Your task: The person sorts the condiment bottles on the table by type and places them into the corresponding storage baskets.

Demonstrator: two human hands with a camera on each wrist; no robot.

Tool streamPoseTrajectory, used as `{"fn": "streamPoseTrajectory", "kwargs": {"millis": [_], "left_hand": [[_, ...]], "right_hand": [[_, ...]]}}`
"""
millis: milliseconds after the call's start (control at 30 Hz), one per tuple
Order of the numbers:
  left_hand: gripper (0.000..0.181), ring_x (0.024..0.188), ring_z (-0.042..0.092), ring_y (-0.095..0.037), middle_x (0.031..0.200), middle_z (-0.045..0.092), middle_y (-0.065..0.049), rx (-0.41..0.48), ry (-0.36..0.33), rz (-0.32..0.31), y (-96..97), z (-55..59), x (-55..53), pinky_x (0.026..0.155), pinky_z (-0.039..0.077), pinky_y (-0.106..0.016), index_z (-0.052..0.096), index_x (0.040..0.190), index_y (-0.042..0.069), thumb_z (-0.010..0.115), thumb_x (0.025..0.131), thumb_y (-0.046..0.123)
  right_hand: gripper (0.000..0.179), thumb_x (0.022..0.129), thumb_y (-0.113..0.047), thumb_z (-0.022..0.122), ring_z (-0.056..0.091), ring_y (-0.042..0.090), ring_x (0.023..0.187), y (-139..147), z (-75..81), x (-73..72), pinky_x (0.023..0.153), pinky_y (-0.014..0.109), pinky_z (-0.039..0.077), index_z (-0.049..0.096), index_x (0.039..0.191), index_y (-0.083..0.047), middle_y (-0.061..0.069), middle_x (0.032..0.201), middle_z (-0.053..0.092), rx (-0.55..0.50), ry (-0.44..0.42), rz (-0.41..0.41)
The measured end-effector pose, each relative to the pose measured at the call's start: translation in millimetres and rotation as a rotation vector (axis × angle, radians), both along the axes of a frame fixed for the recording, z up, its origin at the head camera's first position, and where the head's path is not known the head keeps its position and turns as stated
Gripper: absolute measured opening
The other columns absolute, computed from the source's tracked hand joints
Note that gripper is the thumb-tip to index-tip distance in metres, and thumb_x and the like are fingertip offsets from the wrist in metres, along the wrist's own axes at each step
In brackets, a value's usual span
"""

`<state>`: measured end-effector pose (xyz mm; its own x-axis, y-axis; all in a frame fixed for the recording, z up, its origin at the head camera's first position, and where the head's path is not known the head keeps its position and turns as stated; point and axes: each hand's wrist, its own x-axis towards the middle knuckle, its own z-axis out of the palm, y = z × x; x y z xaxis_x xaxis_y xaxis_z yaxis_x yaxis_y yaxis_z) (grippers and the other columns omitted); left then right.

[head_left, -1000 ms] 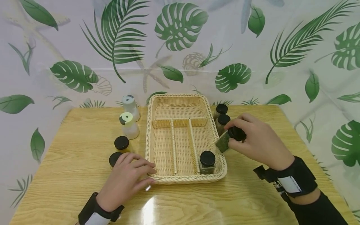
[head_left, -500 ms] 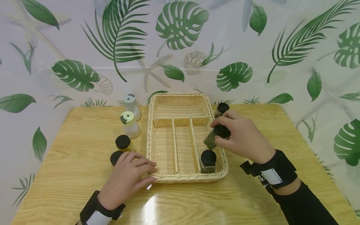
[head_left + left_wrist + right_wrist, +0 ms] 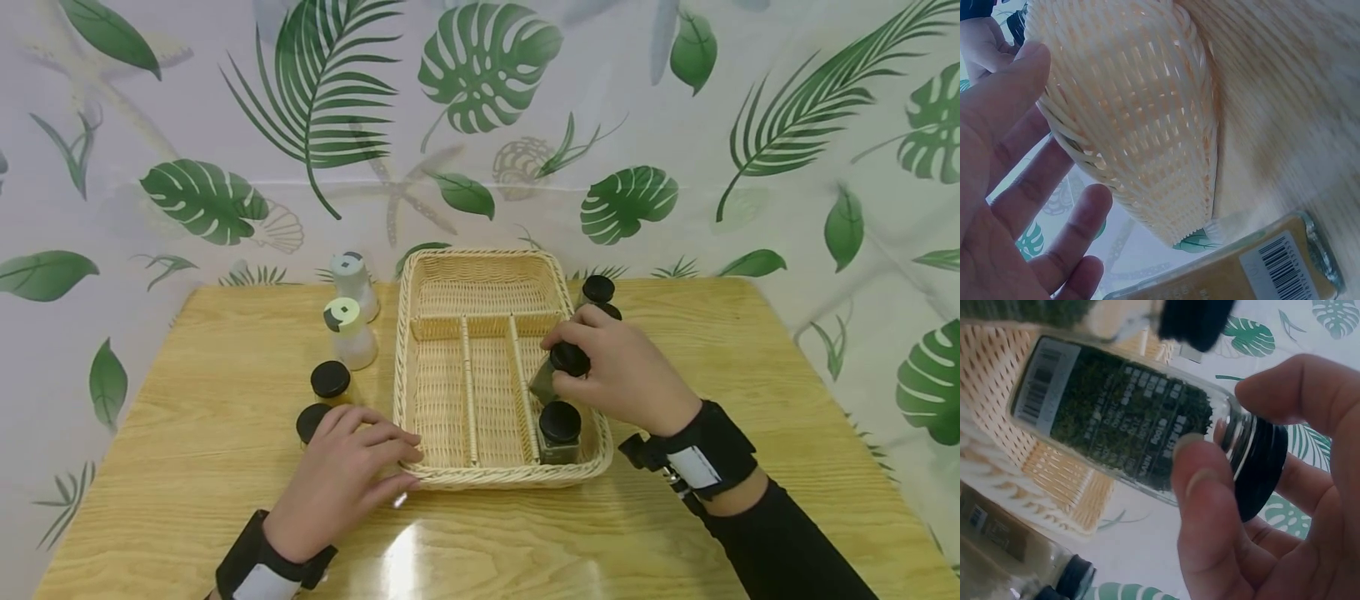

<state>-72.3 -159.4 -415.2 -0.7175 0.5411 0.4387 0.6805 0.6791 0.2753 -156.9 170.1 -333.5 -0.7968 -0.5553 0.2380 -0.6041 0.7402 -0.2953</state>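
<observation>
At the right-hand compartment of the basket, seen from the head, the right hand pinches a tilted jar at its black lid. From the left wrist, the left hand holds the rim between thumb and fingers (the last two spread clear); from the right wrist, thumb and forefinger flank the green-filled jar near its neck.
</observation>
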Motion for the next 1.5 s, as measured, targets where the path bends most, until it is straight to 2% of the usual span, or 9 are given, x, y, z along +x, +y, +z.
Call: {"fn": "streamPoseTrajectory", "kwargs": {"millis": [200, 767, 1000, 1500], "left_hand": [[0.018, 0.098, 0.049, -0.014, 0.107, 0.064, 0.016, -0.007, 0.006, 0.004, 0.4, -0.4, -1.1, 0.090, 0.035, -0.043, 0.072, 0.090, 0.028, 0.072, 0.080, 0.044], [0.019, 0.099, 0.048, -0.012, 0.106, 0.065, 0.016, -0.008, -0.002, 0.007, -1.8, -2.3, -0.1, 0.092, 0.033, -0.041, 0.072, 0.090, 0.029, 0.072, 0.080, 0.045], [0.019, 0.099, 0.048, -0.013, 0.107, 0.064, 0.016, -0.006, 0.005, -0.004, -1.2, -2.2, -0.7, 0.092, 0.034, -0.042, 0.072, 0.091, 0.029, 0.071, 0.080, 0.045], [0.018, 0.098, 0.049, -0.014, 0.106, 0.065, 0.016, 0.003, -0.001, 0.004, -1.6, -2.9, -0.3, 0.091, 0.034, -0.043, 0.072, 0.090, 0.029, 0.072, 0.080, 0.044]], "right_hand": [[0.024, 0.081, -0.024, 0.067, 0.046, 0.010, 0.062, -3, -7.7, -2.0, 0.050, 0.028, 0.043, 0.065, 0.104, -0.020, -0.004, 0.096, 0.050, 0.013, -0.035, -0.016], [0.026, 0.082, -0.028, 0.069, 0.047, 0.012, 0.069, -9, -24.0, -4.7, 0.053, 0.027, 0.045, 0.068, 0.106, -0.016, -0.002, 0.092, 0.052, 0.059, -0.081, -0.035], [0.023, 0.081, -0.028, 0.068, 0.044, 0.014, 0.067, -10, -22.9, -4.1, 0.050, 0.029, 0.042, 0.071, 0.102, -0.021, -0.001, 0.086, 0.052, 0.074, -0.101, -0.074], [0.023, 0.079, -0.032, 0.068, 0.044, 0.015, 0.068, -16, -21.6, -10.6, 0.052, 0.030, 0.042, 0.074, 0.097, -0.018, -0.003, 0.084, 0.054, 0.090, -0.141, -0.090]]}}
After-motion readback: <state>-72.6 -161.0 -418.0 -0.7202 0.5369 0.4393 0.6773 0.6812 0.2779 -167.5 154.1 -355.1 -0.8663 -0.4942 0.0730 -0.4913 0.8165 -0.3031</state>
